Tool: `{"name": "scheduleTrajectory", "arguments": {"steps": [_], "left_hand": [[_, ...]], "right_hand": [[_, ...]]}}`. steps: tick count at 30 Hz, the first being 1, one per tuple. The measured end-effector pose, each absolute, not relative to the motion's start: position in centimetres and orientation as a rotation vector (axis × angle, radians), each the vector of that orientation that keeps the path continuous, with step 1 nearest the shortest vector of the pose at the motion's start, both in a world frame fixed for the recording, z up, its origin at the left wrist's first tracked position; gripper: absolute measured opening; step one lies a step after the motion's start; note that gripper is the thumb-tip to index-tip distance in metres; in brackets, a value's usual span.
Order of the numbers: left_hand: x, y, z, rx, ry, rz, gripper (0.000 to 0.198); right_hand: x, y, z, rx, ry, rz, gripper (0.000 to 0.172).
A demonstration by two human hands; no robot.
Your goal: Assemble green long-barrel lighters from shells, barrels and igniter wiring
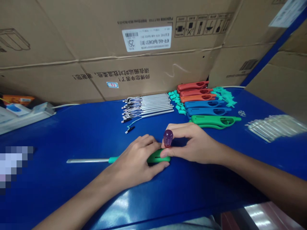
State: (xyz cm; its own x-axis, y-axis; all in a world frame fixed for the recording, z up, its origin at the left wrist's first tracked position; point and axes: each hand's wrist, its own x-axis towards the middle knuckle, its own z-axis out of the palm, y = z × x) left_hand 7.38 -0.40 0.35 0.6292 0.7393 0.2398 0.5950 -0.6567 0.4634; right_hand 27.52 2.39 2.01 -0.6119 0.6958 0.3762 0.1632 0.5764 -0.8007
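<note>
Cardboard backdrop (96, 38): big carton walls behind, printing upside down.
Blue desk (192, 198): glossy, carries all the parts.
Coloured shells (203, 104): laid in a row at the back right, red, orange, blue, green.
Green handle piece (157, 157): on the desk in front of the person, lying flat, under the left hand; teal collar (112, 160) and metal rod (87, 161) run out leftward.
Left hand (137, 156): fingers curled over the piece, thumb along its near side, pinning it down.
Right hand (192, 143): fingers drawn in around a tool at the piece's right end; whether the thumb rests on the green, cannot tell.
Silver rods (157, 103): stacked side by side, wires and plugs at their left ends.
Pale strips (273, 129): bundled in clear wrap, far right.
Purple-handled tool (168, 136): probably a screwdriver, seen nearly end-on, tip hidden. Step in hand reads as driving a screw; next move seems to call for a square tip, steady downward pressure, small turns, no slip of the piece.
Teal bits (224, 95): heaped beside the shells.
Tiny loose pile (241, 113): perhaps screws, too small to tell.
</note>
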Motion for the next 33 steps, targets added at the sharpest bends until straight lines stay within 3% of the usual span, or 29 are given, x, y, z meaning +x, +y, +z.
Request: {"name": "scheduleTrajectory", "arguments": {"steps": [13,21,33], "left_hand": [[7.1,-0.3,0.3,2.486,1.027,0.465,0.020],[7.1,-0.3,0.2,2.480,1.027,0.528,0.017],[7.0,-0.3,0.3,2.468,1.039,0.474,0.020]], "right_hand": [[27.2,2.3,1.0,-0.659,-2.148,0.664,0.028],[26.9,2.0,0.6,-0.642,-2.147,0.669,0.032],[27.1,2.4,0.8,-0.671,-2.146,0.810,0.022]]}}
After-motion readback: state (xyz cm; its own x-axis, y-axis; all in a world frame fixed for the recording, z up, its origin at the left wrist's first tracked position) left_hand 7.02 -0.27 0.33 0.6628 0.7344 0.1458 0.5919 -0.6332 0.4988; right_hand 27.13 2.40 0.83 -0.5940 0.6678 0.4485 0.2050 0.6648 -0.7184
